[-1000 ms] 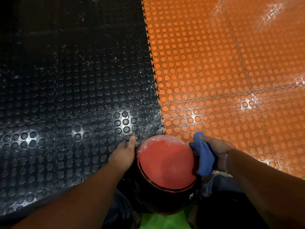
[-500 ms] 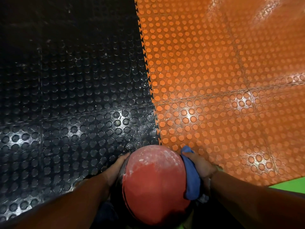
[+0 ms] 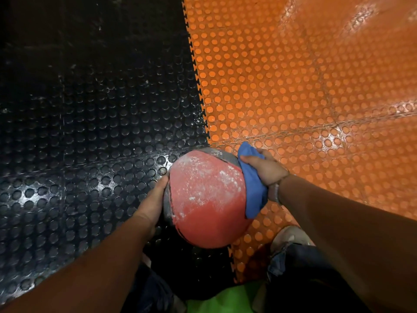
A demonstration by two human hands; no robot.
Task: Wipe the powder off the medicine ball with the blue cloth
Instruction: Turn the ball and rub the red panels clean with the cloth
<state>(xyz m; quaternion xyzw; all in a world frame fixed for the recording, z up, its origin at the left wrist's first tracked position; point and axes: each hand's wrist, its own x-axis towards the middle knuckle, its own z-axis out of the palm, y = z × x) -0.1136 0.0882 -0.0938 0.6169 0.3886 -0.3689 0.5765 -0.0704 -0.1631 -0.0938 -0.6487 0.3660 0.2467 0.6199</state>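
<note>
Bunched in the right grip (image 3: 268, 171), with fingers and thumb curled round it, the blue cloth (image 3: 253, 195) is pressed against the right flank of the medicine ball (image 3: 207, 206). The left grip (image 3: 153, 204) is laid flat on the opposite flank, fingers straight and nothing clasped, so the ball is braced between both, over the seam where the black mat (image 3: 90, 132) meets the orange mat (image 3: 316, 86). No long axis is offered by a round ball. Its red panel is turned upward, and the powder (image 3: 228, 179) is spread across it, just left of the cloth. A leftward sweep over the top is judged to be called for, the right grip being nearer.
</note>
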